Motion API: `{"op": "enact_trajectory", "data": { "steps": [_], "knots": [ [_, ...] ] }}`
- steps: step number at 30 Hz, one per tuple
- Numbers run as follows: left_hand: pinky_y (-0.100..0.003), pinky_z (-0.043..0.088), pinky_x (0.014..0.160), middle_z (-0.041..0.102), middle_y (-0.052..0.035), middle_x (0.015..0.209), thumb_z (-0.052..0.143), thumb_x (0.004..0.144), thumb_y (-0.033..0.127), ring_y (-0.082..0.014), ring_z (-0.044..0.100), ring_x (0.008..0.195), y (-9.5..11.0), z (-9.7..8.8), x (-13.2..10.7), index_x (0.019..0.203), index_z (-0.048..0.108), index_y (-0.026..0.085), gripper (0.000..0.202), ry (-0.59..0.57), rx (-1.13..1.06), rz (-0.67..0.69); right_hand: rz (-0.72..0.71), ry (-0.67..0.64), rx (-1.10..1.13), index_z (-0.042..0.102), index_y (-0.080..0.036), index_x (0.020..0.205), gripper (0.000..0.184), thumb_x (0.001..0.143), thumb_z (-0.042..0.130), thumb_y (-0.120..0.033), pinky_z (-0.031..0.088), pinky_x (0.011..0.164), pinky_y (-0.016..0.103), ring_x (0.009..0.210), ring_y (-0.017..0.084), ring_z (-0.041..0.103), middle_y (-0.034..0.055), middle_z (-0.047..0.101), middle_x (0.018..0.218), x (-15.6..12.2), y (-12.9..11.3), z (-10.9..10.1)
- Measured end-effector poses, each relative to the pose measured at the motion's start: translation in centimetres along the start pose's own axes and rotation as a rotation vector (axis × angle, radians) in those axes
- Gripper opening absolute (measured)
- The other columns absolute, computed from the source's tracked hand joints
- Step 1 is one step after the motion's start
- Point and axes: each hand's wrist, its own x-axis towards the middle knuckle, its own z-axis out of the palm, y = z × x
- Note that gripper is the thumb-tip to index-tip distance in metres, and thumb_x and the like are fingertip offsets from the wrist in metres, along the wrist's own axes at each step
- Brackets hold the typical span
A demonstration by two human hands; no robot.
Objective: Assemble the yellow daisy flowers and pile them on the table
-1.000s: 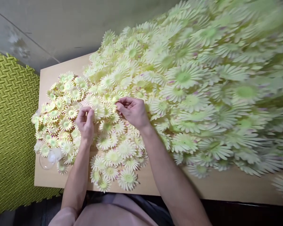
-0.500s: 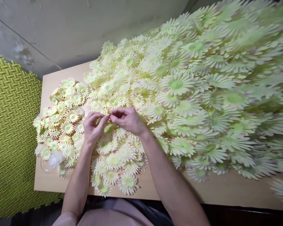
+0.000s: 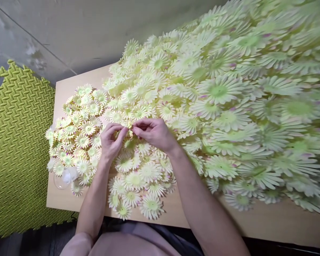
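My left hand (image 3: 112, 139) and my right hand (image 3: 156, 133) meet over the middle of the flower heap, thumbs and forefingers pinched together. Between the fingertips sits a small yellowish artificial flower (image 3: 130, 128), seen edge-on and partly covered by the fingers. Right below lie loose pale daisy-like flower heads (image 3: 134, 179), cream with light green centres. To the left of my left hand is a denser pile of smaller flower heads (image 3: 82, 140) with pinkish edges.
A large mound of flower heads (image 3: 218, 92) covers the right of the wooden table (image 3: 66, 199). A clear round dish (image 3: 62, 179) with something white stands near the left edge. A green foam mat (image 3: 21, 153) stands at the left; a grey wall (image 3: 96, 25) lies behind.
The view has shifted, so the table and piles appear a little further right. Both hands stay together, and more of the yellowish flower now shows between the fingertips.
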Motion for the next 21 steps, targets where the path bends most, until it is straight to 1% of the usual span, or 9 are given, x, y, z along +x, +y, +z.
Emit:
{"op": "enact_trajectory", "data": {
  "steps": [2,5,7,9,11,13,16,18,21],
  "knots": [
    [-0.027,0.046,0.067,0.063,-0.0036,0.078,0.068,0.082,0.025,-0.0125,0.058,0.075,-0.2,-0.1,0.0,0.076,0.066,0.018,0.010,0.031,-0.012,-0.011,-0.006,0.067,0.005,0.073,-0.015,0.081,0.020,0.073,0.075,-0.034,0.050,0.049,0.020,0.057,0.010,0.061,0.0029,0.070,0.073,0.1,-0.1,-0.1],
    [-0.025,0.043,0.064,0.058,-0.0014,0.075,0.066,0.084,0.025,-0.0105,0.053,0.071,-0.7,-0.4,-0.1,0.073,0.062,0.017,0.013,0.149,-0.067,-0.061,-0.022,0.221,0.034,0.071,-0.015,0.077,0.024,0.070,0.077,-0.037,0.049,0.047,0.020,0.052,0.010,0.058,0.0016,0.067,0.066,0.4,-0.2,-0.4],
    [-0.023,0.042,0.063,0.055,0.0001,0.074,0.067,0.082,0.024,-0.0091,0.052,0.069,-1.0,-0.5,0.0,0.074,0.059,0.018,0.013,0.222,-0.129,-0.092,-0.036,0.311,0.037,0.070,-0.015,0.074,0.027,0.068,0.078,-0.040,0.048,0.044,0.020,0.048,0.009,0.055,0.0004,0.065,0.060,0.5,-0.3,-0.6],
    [-0.022,0.044,0.063,0.056,0.0009,0.077,0.071,0.078,0.023,-0.0084,0.053,0.069,-1.0,-0.5,0.0,0.080,0.059,0.019,0.013,0.240,-0.183,-0.108,-0.047,0.334,0.018,0.069,-0.014,0.074,0.028,0.067,0.079,-0.040,0.048,0.046,0.021,0.049,0.009,0.056,0.0008,0.065,0.061,0.6,-0.3,-0.7],
    [-0.023,0.046,0.065,0.058,0.0000,0.081,0.072,0.077,0.024,-0.0092,0.056,0.072,-0.9,-0.4,0.1,0.084,0.062,0.020,0.013,0.203,-0.164,-0.100,-0.036,0.264,-0.002,0.071,-0.014,0.077,0.027,0.067,0.080,-0.038,0.052,0.051,0.022,0.056,0.011,0.061,0.0027,0.069,0.068,0.4,-0.4,-0.5],
    [-0.026,0.048,0.070,0.062,-0.0022,0.083,0.072,0.079,0.026,-0.0111,0.058,0.078,-0.6,-0.3,0.0,0.082,0.066,0.019,0.009,0.129,-0.072,-0.073,-0.006,0.152,-0.013,0.073,-0.014,0.081,0.025,0.069,0.078,-0.036,0.054,0.054,0.023,0.060,0.012,0.063,0.0042,0.071,0.074,0.2,-0.5,-0.1],
    [-0.030,0.050,0.075,0.066,-0.0048,0.084,0.073,0.078,0.030,-0.0140,0.061,0.083,-0.3,-0.2,0.0,0.081,0.071,0.020,0.010,0.039,0.022,-0.052,0.025,0.029,-0.007,0.075,-0.015,0.086,0.025,0.072,0.077,-0.035,0.052,0.053,0.023,0.060,0.011,0.062,0.0046,0.071,0.075,-0.1,-0.7,0.3],
    [-0.031,0.051,0.075,0.067,-0.0055,0.084,0.074,0.078,0.030,-0.0146,0.062,0.083,-0.3,-0.2,-0.1,0.082,0.073,0.020,0.011,0.024,0.028,-0.057,0.032,-0.019,0.013,0.075,-0.015,0.089,0.027,0.072,0.077,-0.036,0.051,0.050,0.023,0.059,0.011,0.061,0.0046,0.070,0.073,-0.2,-0.7,0.3],
    [-0.030,0.052,0.074,0.067,-0.0059,0.084,0.073,0.078,0.030,-0.0144,0.063,0.081,-0.5,-0.2,-0.1,0.083,0.074,0.020,0.011,0.037,0.023,-0.056,0.057,-0.066,0.040,0.076,-0.014,0.091,0.028,0.074,0.077,-0.037,0.050,0.050,0.022,0.060,0.012,0.062,0.0053,0.070,0.072,-0.3,-0.9,0.1]
  ]
}}
